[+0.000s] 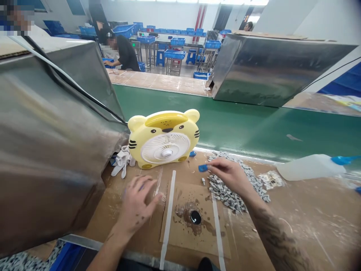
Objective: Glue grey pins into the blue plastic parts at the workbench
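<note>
My right hand [229,175] pinches a small flat blue piece [202,168] between thumb and fingertips; its exact kind is too small to tell. A pile of small grey parts [225,192] lies beneath and beside that hand. Hovering over the left of the worktop, my left hand [138,205] holds nothing, with fingers apart and slightly curled. Between the hands lies a cardboard sheet [186,237], stained with dark wet spots and held by strips of pale tape. On it sits a small round cup of dark liquid [195,217].
A yellow animal-faced fan [166,141] stands at the back, beside white gloves [122,162]. On the right a white bottle with a blue nozzle [310,167] lies on its side. Beyond runs a green conveyor belt [169,101], with metal housings [262,67] and another person [126,52].
</note>
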A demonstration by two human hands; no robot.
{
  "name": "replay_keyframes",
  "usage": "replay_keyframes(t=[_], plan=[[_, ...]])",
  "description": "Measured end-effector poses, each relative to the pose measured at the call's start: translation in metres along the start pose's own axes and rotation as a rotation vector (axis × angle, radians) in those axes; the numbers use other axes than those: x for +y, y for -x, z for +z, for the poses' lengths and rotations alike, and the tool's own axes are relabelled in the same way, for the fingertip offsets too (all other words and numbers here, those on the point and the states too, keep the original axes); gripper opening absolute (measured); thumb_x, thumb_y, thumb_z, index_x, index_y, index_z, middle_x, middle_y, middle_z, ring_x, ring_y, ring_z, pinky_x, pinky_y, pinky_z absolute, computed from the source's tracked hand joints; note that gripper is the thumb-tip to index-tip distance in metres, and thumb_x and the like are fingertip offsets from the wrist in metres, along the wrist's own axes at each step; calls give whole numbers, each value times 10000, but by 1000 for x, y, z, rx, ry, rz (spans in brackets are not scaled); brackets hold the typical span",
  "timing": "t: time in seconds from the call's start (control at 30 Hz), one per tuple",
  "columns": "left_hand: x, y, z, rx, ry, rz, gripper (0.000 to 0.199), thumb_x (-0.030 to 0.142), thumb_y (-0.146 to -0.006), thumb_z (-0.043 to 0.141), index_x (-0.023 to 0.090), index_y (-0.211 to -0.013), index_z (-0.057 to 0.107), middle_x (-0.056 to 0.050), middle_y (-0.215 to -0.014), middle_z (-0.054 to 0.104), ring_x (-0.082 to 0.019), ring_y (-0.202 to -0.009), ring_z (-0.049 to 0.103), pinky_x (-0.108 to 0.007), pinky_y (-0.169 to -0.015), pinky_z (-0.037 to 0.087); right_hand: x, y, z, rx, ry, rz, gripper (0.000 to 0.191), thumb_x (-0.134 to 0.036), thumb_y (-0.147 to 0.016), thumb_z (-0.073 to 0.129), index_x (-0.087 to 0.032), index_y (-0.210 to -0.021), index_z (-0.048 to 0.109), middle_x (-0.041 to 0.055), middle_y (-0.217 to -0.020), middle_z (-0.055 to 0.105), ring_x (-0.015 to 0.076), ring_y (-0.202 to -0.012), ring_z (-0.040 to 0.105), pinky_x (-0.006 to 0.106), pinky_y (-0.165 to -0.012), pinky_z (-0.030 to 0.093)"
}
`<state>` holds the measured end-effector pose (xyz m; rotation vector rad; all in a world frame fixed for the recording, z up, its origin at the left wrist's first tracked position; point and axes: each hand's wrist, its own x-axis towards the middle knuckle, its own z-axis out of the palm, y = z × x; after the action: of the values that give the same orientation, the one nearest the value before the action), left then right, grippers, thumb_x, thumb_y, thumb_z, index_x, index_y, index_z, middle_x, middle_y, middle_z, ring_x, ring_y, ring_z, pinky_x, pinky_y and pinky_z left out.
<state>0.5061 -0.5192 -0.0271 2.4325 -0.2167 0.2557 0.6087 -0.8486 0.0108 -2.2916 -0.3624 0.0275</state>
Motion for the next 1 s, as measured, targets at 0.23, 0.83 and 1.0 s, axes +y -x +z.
replay_keyframes(t=[0.23,0.83,1.0], plan=[[-63,38,11,-63,-455,158,358,374,-936,614,252,-1265,684,-153,-1300,605,-353,-1175,564,-512,-951,495,42,-70,24,31,223,15,176,-235,-863,625,-186,-906,789,60,-876,753,207,-779,682,307,-750,526],[-57,12,7,43,-306,323,225,139,-975,554,213,-1126,705,-53,-1160,761,-265,-1092,685,-528,-1099,361,29,19,37,-187,349,-69,128,-184,-862,575,-184,-831,700,82,-839,719,260,-858,638,368,-806,513],[-36,14,5,149,211,38,254,236,-976,585,199,-1206,687,-93,-1193,736,-213,-1057,709,-323,-900,553,20,71,30,-137,-70,86,278,-458,-926,653,-210,-1000,755,75,-968,768,235,-861,718,310,-741,579]])
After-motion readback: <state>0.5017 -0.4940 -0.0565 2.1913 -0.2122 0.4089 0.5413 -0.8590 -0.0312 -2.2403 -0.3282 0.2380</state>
